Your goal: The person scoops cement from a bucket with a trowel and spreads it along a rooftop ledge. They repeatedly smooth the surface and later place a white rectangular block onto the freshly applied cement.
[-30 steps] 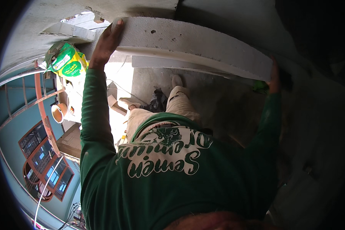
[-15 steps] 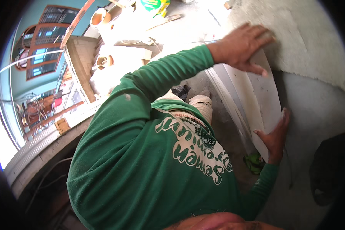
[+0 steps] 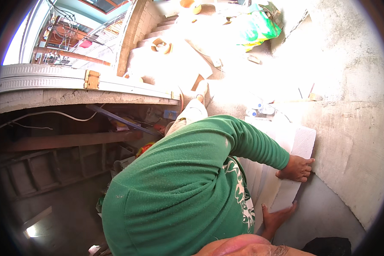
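A long white block (image 3: 283, 195) with a finely rough face stands against the wall at my right side. My left hand (image 3: 295, 168) reaches across my body and is closed over the block's upper edge, fingers bent. Lower down, my right hand (image 3: 277, 218) cups the near end, thumb on one side and fingers on the other. The right forearm is mostly hidden. Beside this block, toward my body, more pale slabs or blocks (image 3: 252, 177) stand close together, partly covered by my sleeve.
Plastic bottles (image 3: 260, 110) stand beyond the block. A green and white sack (image 3: 260, 26) and buckets (image 3: 161, 46) lie farther off in glare. At left runs a ledge with white ribbed strips (image 3: 42, 79), with a ladder-like frame (image 3: 51, 168) beneath. A bare concrete wall (image 3: 350, 141) rises at right.
My left hand, spread in the air over the block before, has come down onto its edge. The right hand stays at the near end. The view has turned, showing more of the ledge.
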### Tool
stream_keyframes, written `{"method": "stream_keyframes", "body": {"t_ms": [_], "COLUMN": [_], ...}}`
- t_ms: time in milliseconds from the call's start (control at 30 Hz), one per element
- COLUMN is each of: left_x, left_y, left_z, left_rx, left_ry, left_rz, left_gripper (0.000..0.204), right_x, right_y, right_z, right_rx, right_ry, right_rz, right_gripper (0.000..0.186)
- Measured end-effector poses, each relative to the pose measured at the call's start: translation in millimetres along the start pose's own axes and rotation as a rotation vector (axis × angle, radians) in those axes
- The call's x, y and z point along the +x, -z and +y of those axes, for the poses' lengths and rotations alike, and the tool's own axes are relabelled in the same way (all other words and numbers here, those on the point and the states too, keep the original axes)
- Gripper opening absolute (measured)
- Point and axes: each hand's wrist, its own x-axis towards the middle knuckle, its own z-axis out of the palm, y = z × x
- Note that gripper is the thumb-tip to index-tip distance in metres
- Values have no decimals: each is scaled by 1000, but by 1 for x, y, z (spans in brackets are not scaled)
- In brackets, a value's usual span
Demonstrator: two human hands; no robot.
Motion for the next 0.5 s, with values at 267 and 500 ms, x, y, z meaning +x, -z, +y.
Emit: {"method": "stream_keyframes", "body": {"t_ms": [267, 500], "left_x": [7, -86], "left_y": [-9, 23], "left_z": [-6, -28], "left_rx": [-64, -232], "left_ry": [-50, -25], "left_rz": [82, 122], "left_gripper": [83, 79], "right_x": [-2, 10], "right_y": [17, 75], "right_z": [-1, -101], "right_rx": [82, 58], "right_ry": [-178, -176], "right_rz": [-150, -184], "right_gripper": [127, 123]}}
